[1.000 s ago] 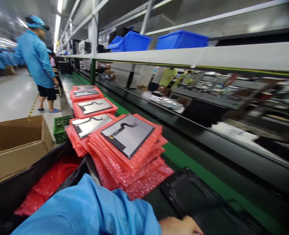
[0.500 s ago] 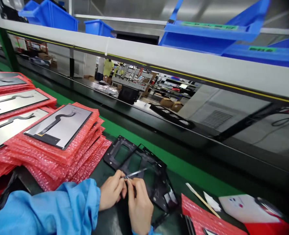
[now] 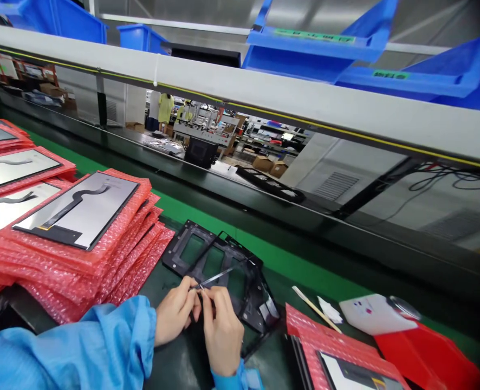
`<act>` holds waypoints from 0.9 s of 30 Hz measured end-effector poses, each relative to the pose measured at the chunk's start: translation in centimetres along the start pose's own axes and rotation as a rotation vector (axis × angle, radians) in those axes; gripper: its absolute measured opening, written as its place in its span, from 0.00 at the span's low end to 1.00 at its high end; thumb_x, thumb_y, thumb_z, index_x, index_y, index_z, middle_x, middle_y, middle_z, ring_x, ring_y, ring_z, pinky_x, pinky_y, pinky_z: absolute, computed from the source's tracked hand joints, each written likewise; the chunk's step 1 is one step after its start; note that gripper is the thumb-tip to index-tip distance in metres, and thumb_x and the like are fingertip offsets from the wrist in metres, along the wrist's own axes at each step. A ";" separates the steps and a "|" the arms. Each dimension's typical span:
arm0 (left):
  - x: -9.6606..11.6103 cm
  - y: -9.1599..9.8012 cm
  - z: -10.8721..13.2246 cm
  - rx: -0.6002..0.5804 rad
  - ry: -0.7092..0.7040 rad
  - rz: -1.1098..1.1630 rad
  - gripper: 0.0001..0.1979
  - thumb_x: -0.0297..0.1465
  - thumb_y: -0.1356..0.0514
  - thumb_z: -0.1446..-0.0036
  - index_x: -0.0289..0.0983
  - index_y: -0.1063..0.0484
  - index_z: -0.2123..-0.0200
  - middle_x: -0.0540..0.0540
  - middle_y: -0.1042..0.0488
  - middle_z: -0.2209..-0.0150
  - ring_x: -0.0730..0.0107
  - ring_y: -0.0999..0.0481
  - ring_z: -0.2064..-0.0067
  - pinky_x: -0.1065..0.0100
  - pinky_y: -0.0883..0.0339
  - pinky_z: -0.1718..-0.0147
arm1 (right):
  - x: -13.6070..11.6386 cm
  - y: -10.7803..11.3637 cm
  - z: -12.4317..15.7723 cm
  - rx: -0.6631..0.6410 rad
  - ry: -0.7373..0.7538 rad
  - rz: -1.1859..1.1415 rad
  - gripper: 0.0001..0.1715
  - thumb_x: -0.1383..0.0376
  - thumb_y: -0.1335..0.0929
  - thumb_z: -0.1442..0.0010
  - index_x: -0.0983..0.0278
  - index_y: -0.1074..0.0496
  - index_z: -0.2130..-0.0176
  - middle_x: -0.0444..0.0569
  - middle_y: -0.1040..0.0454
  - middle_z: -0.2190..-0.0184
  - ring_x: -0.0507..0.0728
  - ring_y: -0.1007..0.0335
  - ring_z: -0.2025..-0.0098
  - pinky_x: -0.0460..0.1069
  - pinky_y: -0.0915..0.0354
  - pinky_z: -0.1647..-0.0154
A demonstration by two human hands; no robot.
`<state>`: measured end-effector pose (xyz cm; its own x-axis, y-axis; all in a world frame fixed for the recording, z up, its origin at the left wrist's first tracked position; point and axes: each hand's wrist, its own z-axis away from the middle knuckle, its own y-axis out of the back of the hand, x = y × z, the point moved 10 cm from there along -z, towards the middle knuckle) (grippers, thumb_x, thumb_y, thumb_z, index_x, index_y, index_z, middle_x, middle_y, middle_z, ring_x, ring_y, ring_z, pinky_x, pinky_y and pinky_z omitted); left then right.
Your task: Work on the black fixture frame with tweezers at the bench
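Observation:
My left hand (image 3: 175,310) and my right hand (image 3: 224,327) meet at the bench's near side, fingertips pinched together. Between them they grip the end of a thin dark strip (image 3: 221,275) with a shiny edge, which slants up and away to the right. Whether the strip is part of a larger thin frame, I cannot tell. Just beyond my fingers lies a black plastic tray-like plate (image 3: 187,241) with several rectangular openings; thin black frame edges cross over its right part. My fingertips hide the gripped end.
Red bubble-wrap bags (image 3: 114,265) are stacked at left, with a display panel (image 3: 81,208) on top. At right lie another panel (image 3: 345,374), a wooden-handled stick (image 3: 317,310), a white bottle (image 3: 376,314) and a red bag (image 3: 430,352). Blue bins (image 3: 305,57) stand on the shelf above.
The camera view has turned right, so everything sits further left, and more of the right-hand panel shows. My hands keep their pinch on the strip, with little movement over the plate.

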<state>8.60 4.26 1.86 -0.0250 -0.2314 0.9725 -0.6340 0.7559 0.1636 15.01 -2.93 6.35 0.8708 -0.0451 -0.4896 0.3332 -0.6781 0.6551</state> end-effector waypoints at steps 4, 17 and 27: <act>0.1 0.0 0.0 -0.005 0.005 0.001 0.13 0.39 0.61 0.31 0.38 0.43 0.56 0.56 0.35 0.77 0.79 0.40 0.84 0.77 0.44 0.83 | -0.1 0.1 0.0 0.013 -0.003 0.011 0.15 0.61 0.42 0.31 0.62 0.33 0.65 0.49 0.30 0.66 0.53 0.30 0.65 0.46 0.37 0.66; -0.2 0.0 0.1 -0.002 0.010 -0.006 0.14 0.41 0.59 0.32 0.38 0.42 0.56 0.56 0.35 0.78 0.78 0.38 0.83 0.76 0.43 0.81 | -0.4 0.2 -0.2 0.011 0.012 0.016 0.17 0.60 0.43 0.30 0.62 0.34 0.66 0.48 0.31 0.67 0.53 0.30 0.67 0.46 0.37 0.67; 0.1 0.1 0.2 -0.004 0.004 -0.029 0.13 0.39 0.59 0.31 0.38 0.42 0.57 0.56 0.34 0.78 0.78 0.39 0.83 0.76 0.42 0.80 | -0.1 0.2 0.1 0.004 0.005 0.022 0.15 0.61 0.43 0.30 0.62 0.34 0.65 0.48 0.31 0.66 0.53 0.31 0.66 0.46 0.38 0.65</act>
<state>8.41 4.18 1.94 -0.0032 -0.2508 0.9680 -0.6313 0.7512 0.1925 14.93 -3.19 6.47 0.8796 -0.0570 -0.4722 0.3121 -0.6799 0.6636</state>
